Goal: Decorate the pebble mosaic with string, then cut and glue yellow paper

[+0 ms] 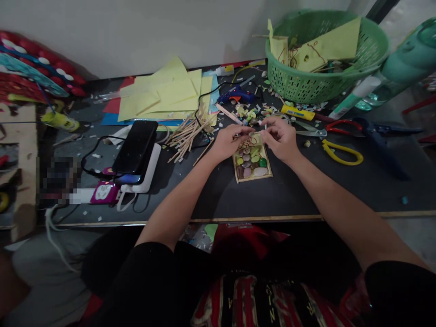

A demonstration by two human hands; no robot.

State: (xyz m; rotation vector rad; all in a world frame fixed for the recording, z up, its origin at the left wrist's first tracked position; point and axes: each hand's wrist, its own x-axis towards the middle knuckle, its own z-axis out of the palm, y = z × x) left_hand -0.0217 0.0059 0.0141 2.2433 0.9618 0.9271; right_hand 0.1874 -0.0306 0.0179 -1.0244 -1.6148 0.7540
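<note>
At the centre of the dark worktop (306,190), a small rectangular craft panel (252,161) lies flat, its long side running away from the person; pale, green and brown pebbles fill its near half and a looped brown line marks its far half. Left hand (229,141) and right hand (281,138) meet over the panel's far edge, palms down, forearms converging from the near side. Each grip is drawn to a narrow pinch, thumb against forefinger, with the fingertips of both hands almost touching above the panel; whether a small piece sits between them cannot be told. Just left of the left hand lies a loose heap of wooden sticks (188,134), and beyond it a fan of yellow paper sheets (163,93). A dark phone (136,146) rests on a white power bank (150,175) further left, with cables attached. Behind the hands lie a blue glue gun (236,95) and scattered coloured scraps (250,112). To the right are red-handled scissors (335,125), a yellow cutter (298,112) and, at the far right corner, a green basket (306,86) holding yellow paper cut-outs.
</note>
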